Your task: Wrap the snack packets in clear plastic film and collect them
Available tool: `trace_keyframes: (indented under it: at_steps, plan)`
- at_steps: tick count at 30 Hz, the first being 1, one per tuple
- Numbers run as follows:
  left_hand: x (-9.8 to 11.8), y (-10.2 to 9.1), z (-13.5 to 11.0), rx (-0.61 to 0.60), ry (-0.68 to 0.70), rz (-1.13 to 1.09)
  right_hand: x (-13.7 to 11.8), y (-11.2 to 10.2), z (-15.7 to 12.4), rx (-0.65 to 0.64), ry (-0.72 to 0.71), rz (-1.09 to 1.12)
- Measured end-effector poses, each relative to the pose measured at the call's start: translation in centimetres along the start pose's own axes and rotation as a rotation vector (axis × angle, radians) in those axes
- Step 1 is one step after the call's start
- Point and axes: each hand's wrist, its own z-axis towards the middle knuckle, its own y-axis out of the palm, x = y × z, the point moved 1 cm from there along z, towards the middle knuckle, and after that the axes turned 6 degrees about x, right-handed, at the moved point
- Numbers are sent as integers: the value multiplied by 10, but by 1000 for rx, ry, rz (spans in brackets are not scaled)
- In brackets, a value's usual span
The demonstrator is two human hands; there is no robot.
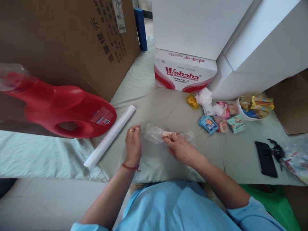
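Two hands at a clear plastic bag [156, 134] on the green cloth [166, 109].

We see the left hand [133, 145] pinching the bag's left edge, fingers clenched on the film, and the right hand [180, 147] grasping the bag where a small snack [168, 134] lies inside. Left of the bag lie a white roll [111, 135] and a red jug [60, 110]; right of it, snack packets [216, 120], a bowl [250, 117] and a black phone [266, 158]; behind it, a Wahaha box [184, 72].
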Motion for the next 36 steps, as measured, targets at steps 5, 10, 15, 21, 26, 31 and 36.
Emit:
trace_keyframes:
  at_steps: [5,10,15,21,26,31,36]
  plan:
    - [-3,13,15,-175,76,203,2,-5,-1,-3,-21,50]
    - [20,3,-5,-296,29,32,6,-6,-1,20,-30,99]
    - [58,5,-34,-363,75,-126,10,1,1,13,-83,126]
    - [77,35,-61,-452,491,87,14,1,-13,92,-111,229]
    - [63,39,-73,-446,708,453,31,-6,-33,124,-8,452]
    - [46,42,-76,-441,827,605,65,11,-34,592,548,221]
    - [35,45,-84,-416,875,643,73,25,-28,490,543,355]
